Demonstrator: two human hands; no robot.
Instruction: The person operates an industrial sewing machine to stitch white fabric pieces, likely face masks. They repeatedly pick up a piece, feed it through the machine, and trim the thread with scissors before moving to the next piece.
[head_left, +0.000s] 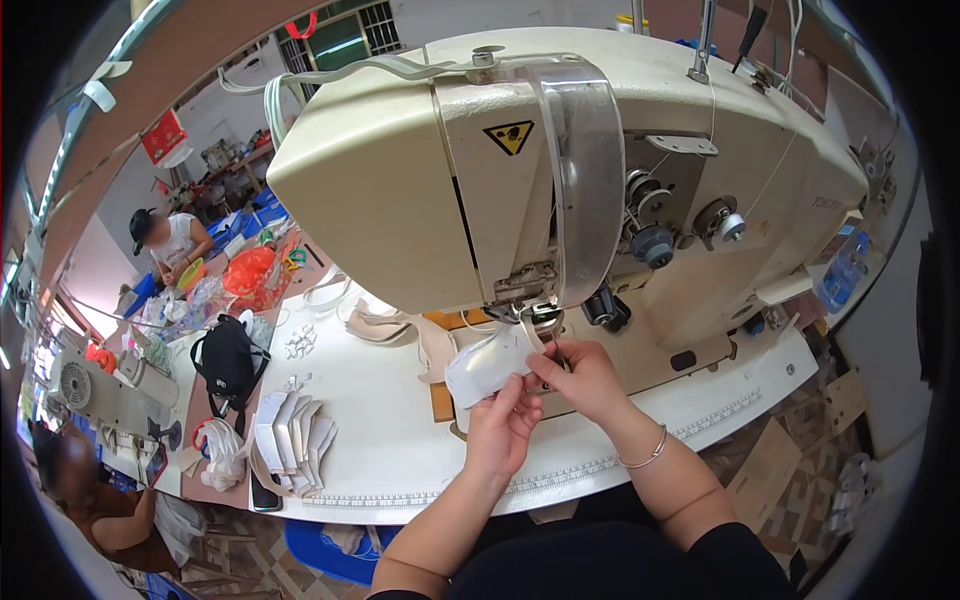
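Observation:
A white, curved flat piece point(488, 366), with a smooth sheen, lies just in front of the needle area point(530, 312) of a large cream sewing machine point(370, 190). My left hand point(503, 425) pinches its near edge between thumb and fingers. My right hand point(585, 378) grips the piece's right end close beside the needle area; its fingertips are partly hidden. Behind the piece, a beige strip point(437, 350) curves away to the left over the table. Whether the strip is joined to the white piece I cannot tell.
Left on the white table point(365, 440) lie a fanned stack of white pieces point(290, 440), small white scraps point(300, 341) and a black bag point(230, 360). A printed ruler strip point(600, 466) runs along the front edge. A water bottle point(845, 272) stands far right. Two other people are at the left.

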